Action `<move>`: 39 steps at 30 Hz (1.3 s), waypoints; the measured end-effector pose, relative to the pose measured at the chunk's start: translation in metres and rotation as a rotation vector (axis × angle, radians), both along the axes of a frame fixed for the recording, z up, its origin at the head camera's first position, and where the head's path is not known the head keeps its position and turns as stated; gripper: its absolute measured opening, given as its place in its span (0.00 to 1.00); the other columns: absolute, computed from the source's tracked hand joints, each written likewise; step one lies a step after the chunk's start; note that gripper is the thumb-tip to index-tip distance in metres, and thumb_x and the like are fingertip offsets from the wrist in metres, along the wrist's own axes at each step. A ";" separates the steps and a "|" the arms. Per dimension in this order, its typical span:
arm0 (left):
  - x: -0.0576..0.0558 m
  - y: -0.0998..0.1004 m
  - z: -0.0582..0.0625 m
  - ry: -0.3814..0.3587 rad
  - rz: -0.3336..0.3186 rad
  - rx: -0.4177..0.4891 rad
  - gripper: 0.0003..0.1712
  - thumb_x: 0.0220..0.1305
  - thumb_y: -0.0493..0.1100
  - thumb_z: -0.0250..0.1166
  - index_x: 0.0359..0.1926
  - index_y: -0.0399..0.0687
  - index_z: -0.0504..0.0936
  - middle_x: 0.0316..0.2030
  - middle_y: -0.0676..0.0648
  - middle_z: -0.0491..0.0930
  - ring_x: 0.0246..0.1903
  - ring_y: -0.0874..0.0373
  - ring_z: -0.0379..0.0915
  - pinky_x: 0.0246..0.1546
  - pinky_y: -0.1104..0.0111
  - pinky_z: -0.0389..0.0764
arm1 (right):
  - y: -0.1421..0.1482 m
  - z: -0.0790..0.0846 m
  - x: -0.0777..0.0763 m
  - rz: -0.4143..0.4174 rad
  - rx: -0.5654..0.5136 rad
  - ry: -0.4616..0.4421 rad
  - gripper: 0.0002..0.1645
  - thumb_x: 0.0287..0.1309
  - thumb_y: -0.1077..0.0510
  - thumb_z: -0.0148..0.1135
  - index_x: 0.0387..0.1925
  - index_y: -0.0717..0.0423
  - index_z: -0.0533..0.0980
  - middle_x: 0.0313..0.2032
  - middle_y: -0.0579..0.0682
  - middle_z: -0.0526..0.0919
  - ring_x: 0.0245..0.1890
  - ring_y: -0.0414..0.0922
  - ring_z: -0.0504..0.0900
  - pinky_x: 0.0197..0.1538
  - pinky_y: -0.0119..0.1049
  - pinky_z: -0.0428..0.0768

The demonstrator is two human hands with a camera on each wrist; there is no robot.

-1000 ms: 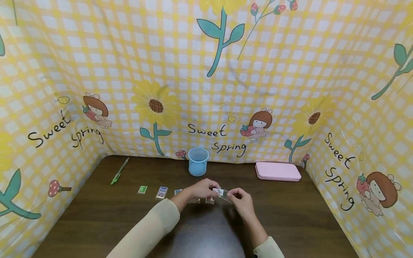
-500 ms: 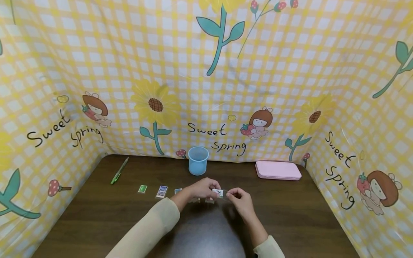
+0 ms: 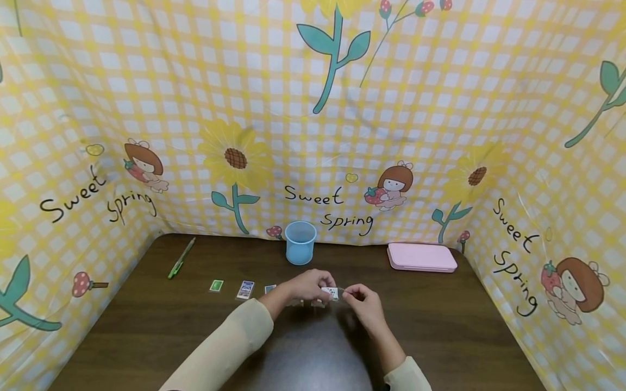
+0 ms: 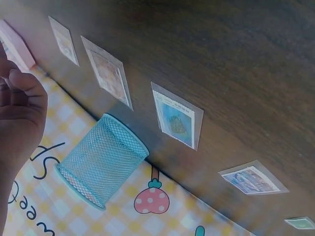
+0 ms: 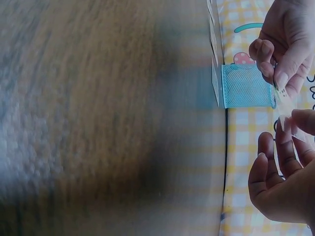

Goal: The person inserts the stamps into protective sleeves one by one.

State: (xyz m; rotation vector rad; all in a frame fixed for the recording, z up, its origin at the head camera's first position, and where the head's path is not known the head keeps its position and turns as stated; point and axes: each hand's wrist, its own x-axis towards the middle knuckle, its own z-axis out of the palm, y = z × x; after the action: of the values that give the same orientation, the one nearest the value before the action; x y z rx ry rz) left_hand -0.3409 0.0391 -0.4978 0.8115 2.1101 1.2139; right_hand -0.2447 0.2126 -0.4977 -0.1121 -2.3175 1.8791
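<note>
Over the table, my left hand (image 3: 310, 285) pinches a small white stamp (image 3: 333, 294) with dark printed marks between thumb and fingers. Facing it, my right hand (image 3: 367, 304) pinches the far end of a clear sleeve (image 5: 285, 105) at the stamp. Part of the stamp is hidden behind the left fingers. Sleeved stamps lie in a row on the table: a green one (image 3: 217, 285), a purple one (image 3: 246, 290) and a blue one (image 4: 176, 120). A brownish one (image 4: 108, 71) and a smaller-looking one (image 4: 64, 40) lie further along, partly covered by the left hand in the head view.
Behind the hands stands a blue mesh pen holder (image 3: 300, 244). A pink case (image 3: 421, 257) lies at the back right, a green pen (image 3: 181, 259) at the back left. Yellow checked cloth (image 3: 313, 141) walls in the dark wooden table (image 3: 440, 336) at the back and sides.
The stamp between the hands has shifted slightly left, and its sleeve looks less slanted than before. Both hands have stayed almost in place.
</note>
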 end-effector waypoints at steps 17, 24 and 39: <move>0.002 -0.002 -0.004 0.024 -0.014 -0.002 0.09 0.67 0.42 0.58 0.42 0.46 0.82 0.26 0.34 0.79 0.14 0.58 0.70 0.22 0.59 0.78 | -0.003 0.001 0.001 -0.011 0.009 -0.007 0.06 0.53 0.69 0.63 0.33 0.71 0.78 0.27 0.55 0.78 0.27 0.39 0.72 0.30 0.26 0.71; 0.003 -0.001 -0.004 0.028 0.011 0.006 0.09 0.67 0.37 0.56 0.47 0.42 0.77 0.26 0.40 0.79 0.16 0.55 0.69 0.19 0.64 0.75 | -0.005 0.000 0.000 -0.015 0.016 -0.003 0.05 0.55 0.68 0.63 0.32 0.70 0.77 0.25 0.52 0.77 0.26 0.39 0.72 0.30 0.26 0.71; 0.003 -0.006 -0.008 0.023 0.032 0.107 0.05 0.64 0.36 0.61 0.38 0.43 0.73 0.23 0.41 0.79 0.15 0.59 0.68 0.23 0.57 0.79 | 0.004 -0.032 -0.014 -0.046 -0.019 -0.026 0.07 0.56 0.63 0.64 0.31 0.66 0.78 0.23 0.47 0.75 0.25 0.39 0.71 0.29 0.29 0.71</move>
State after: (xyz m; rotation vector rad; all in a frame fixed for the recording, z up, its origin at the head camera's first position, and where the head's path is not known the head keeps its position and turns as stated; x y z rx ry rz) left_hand -0.3379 0.0335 -0.5056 0.8457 2.0988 1.3498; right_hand -0.2585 0.2165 -0.5296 -0.1922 -2.2936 1.8893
